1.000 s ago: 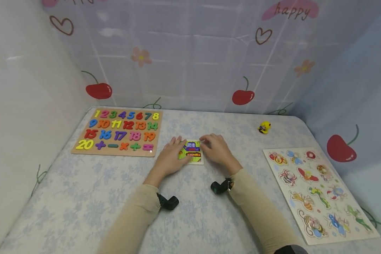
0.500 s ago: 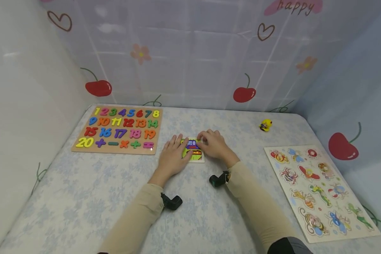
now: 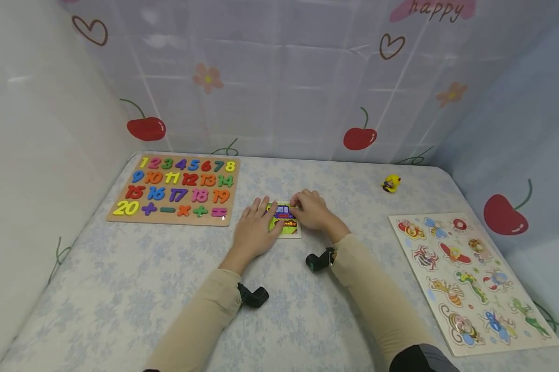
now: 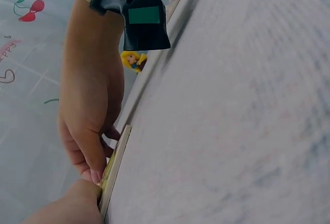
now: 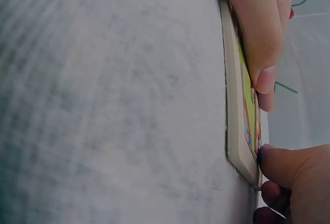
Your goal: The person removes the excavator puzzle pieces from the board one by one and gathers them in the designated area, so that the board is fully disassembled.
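Observation:
A small jigsaw puzzle (image 3: 288,226) with a purple vehicle on a yellow-green ground lies flat on the table, between both hands. My left hand (image 3: 253,230) rests on its left part with fingers straight and spread, covering that side. In the right wrist view, the left thumb (image 5: 263,61) lies on the puzzle's picture. At the upper right corner, my right hand (image 3: 313,209) has curled fingers and pinches the puzzle's edge, thumb (image 5: 281,162) on top. Its fingertips are partly hidden. The left wrist view shows the puzzle's pale edge (image 4: 117,162) lying low on the tabletop.
A wooden number board (image 3: 191,201) lies at the back left. An insect peg puzzle board (image 3: 474,284) lies on the right. Behind that board stands a small yellow figure (image 3: 391,183). Printed curtains rise along the back and sides.
The view has tilted slightly. My left hand has shifted a little right over the puzzle, and my right hand has edged slightly left at the corner. The puzzle stays flat on the table.

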`<state>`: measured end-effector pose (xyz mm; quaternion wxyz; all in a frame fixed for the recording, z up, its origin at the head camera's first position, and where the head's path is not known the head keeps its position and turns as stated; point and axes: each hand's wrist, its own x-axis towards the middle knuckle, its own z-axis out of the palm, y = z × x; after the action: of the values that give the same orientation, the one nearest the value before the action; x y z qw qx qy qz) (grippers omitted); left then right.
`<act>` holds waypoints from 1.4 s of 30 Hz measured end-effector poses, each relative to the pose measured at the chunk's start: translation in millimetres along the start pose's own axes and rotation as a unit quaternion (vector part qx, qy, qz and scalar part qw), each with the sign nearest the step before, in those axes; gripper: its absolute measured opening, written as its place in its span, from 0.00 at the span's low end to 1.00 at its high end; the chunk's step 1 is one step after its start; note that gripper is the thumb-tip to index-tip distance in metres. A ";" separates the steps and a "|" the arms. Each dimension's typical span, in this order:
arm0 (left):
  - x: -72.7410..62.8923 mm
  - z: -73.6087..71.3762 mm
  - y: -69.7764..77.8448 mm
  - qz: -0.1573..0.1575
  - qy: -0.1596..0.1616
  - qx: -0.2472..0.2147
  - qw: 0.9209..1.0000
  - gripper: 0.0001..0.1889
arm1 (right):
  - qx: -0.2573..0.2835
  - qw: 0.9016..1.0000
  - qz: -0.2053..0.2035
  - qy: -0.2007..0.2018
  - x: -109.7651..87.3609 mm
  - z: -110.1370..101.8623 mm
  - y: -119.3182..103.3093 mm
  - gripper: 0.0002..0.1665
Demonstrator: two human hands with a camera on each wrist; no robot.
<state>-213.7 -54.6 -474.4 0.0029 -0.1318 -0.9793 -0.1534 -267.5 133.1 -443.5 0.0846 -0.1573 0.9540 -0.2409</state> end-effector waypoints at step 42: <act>0.7 -0.3 3.5 -0.014 0.002 -0.027 1.000 0.36 | 0.087 0.995 -0.026 -0.034 9.4 -4.0 3.1 0.18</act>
<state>-213.4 -51.3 -473.1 -0.0013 -0.1181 -0.9765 -0.1804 -278.0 134.2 -442.3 0.1241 -0.1822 0.9215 -0.3197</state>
